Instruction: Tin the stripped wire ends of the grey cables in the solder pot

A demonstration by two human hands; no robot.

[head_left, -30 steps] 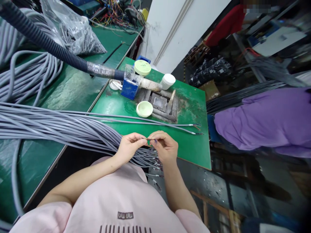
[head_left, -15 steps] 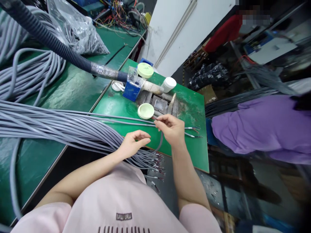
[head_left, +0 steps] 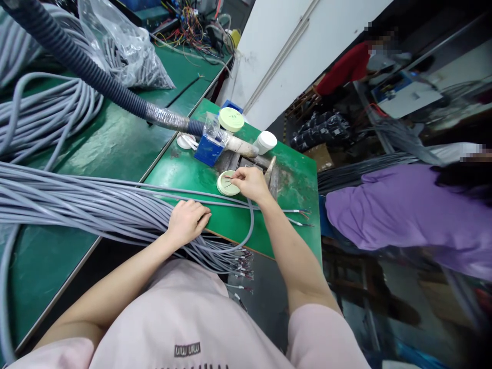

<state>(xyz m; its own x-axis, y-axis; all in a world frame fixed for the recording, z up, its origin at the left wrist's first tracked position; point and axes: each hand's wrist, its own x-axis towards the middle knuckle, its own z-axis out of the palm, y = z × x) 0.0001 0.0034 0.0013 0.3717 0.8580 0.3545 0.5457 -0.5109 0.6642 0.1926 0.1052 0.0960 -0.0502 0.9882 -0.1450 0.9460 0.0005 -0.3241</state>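
The right hand (head_left: 249,183) has reached forward and pinches a thin grey cable (head_left: 252,221), its stripped ends now over the pale green round dish (head_left: 223,188). The left hand (head_left: 188,221) has let go and rests loosely open on the bundle of grey cables (head_left: 96,205).

Left hand (head_left: 188,221) lies palm down near frame centre, fingers loosely bent; right hand (head_left: 249,183), arm stretched forward, pinches its fingertips together just above.
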